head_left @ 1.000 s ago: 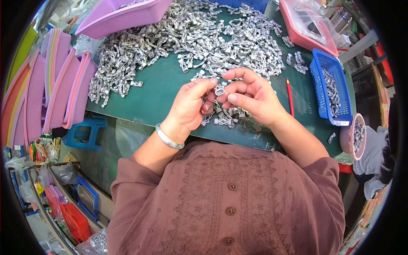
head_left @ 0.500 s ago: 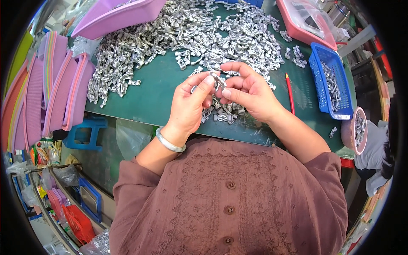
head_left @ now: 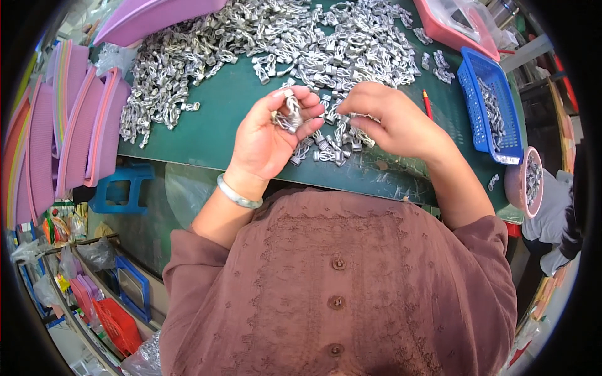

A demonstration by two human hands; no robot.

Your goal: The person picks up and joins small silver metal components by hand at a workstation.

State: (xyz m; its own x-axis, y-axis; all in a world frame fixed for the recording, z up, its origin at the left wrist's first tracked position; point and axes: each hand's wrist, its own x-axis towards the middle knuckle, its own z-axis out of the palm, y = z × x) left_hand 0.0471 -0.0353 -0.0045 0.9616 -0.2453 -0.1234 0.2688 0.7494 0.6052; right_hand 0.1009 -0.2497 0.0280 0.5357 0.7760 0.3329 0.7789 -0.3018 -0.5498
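Note:
In my left hand point(head_left: 266, 135) lies a small silver part point(head_left: 287, 114) with ribbed ends and twisted strands between them. My palm is turned up and the fingers curl round the piece. To its right, my right hand point(head_left: 395, 119) hovers palm down over a few similar parts near the table's front edge. Its fingers are bent, with a gap between thumb and forefinger, and no part shows in its grip. Just below the two hands, several more silver parts point(head_left: 330, 153) lie on the green table point(head_left: 213, 141).
A large heap of silver parts point(head_left: 251, 37) spreads across the far table. At the right stand a blue basket point(head_left: 464, 94) and a pink bowl point(head_left: 515, 194) of parts, with a red pencil point(head_left: 427, 103) nearer. Purple trays point(head_left: 78, 135) stack at the left.
Both hands were together at one part. Now my left hand has drawn left, palm up with the part, and my right hand has let go and moved right over loose parts.

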